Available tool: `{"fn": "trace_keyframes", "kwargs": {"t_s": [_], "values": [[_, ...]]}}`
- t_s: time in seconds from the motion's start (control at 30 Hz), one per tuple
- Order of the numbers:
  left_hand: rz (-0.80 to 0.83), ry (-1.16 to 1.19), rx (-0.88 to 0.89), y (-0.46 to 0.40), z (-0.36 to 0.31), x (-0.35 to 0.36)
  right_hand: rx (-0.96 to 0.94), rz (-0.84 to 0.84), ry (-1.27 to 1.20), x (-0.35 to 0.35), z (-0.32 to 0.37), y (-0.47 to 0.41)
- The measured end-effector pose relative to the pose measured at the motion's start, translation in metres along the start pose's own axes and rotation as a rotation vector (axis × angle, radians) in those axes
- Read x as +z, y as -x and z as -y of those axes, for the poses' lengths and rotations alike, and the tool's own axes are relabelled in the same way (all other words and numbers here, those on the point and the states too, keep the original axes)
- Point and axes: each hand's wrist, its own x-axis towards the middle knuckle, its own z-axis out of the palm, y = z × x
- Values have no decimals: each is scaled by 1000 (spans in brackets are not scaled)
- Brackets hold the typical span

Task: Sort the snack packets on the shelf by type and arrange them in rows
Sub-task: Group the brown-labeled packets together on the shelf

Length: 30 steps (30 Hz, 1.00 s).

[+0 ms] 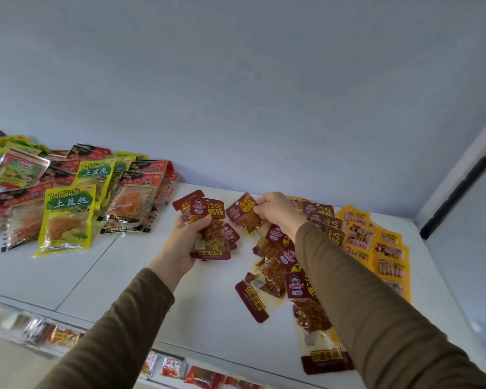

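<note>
Sorting is partly done, judging from the single head view.

Head view, hands: your left hand (190, 238) has its fingers curled round a small stack of dark-red packets (208, 228), held above the white shelf (101, 265). Your right hand (275, 210) pinches one dark-red packet (243, 211) by its upper edge, lifted just beside the stack. Both sleeves are olive-brown.

Head view, sorted stock: at the right end of the shelf, the yellow packets (376, 242) lie overlapped in rows, with one kind only visible there. Next to them, a column of dark-red packets (324, 220) overlaps toward the back wall. Treat these two groups as arranged.

Head view, work remaining:
- Loose dark-red packets (275, 270) lie at mixed angles under your right forearm; they appear to need gathering and aligning.
- The mixed heap (68, 192) at the left end holds green-yellow packets, red-and-black packets and others, piled across each other. No rows are visible there, so this is likely the larger share of the job.

A lower shelf (180, 369) with further packets shows at the frame's bottom edge; its order cannot be judged.
</note>
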Motion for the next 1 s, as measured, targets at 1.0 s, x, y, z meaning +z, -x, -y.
{"fn": "trace_keyframes", "kwargs": {"t_s": [1.0], "values": [[182, 97, 76, 36, -8, -2, -44, 256, 534, -69, -35, 113]]}}
